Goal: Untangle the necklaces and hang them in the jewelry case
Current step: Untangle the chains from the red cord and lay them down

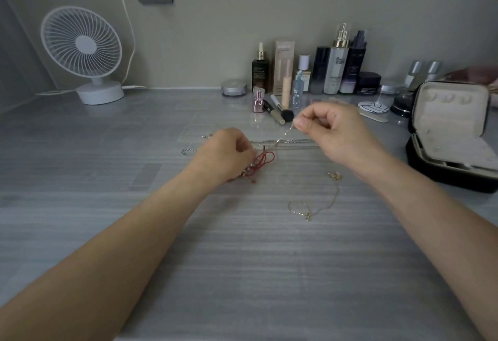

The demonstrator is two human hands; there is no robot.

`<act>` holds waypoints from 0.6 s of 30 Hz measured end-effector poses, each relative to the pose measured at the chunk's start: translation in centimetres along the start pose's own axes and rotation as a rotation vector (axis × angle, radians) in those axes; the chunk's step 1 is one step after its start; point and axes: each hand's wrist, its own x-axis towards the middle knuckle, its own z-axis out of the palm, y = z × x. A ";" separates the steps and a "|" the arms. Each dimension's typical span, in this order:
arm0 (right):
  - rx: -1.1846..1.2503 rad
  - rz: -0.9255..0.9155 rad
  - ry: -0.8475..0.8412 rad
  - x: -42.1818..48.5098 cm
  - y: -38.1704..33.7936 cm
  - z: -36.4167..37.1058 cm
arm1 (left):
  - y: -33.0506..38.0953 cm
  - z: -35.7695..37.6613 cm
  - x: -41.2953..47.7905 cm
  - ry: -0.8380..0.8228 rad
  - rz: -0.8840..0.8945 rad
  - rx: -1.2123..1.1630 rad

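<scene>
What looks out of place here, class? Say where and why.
The red cord and silver chain lie tangled mid-table, between the left hand, which holds the cord, and the right hand, which pinches the chain. A gold chain sprawls loose nearer. Nothing seems hung in the case.

I count two hands [223, 152] [334, 130], three necklaces (silver chain [296, 141], red cord [266, 158], gold chain [327, 204]), one jewelry case [431, 176], and one fan [80, 44] upper left.
</scene>
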 end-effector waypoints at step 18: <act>-0.246 0.032 -0.100 0.2 1.2 0.3 | 1.7 0.1 -0.6 0.133 0.108 -0.420</act>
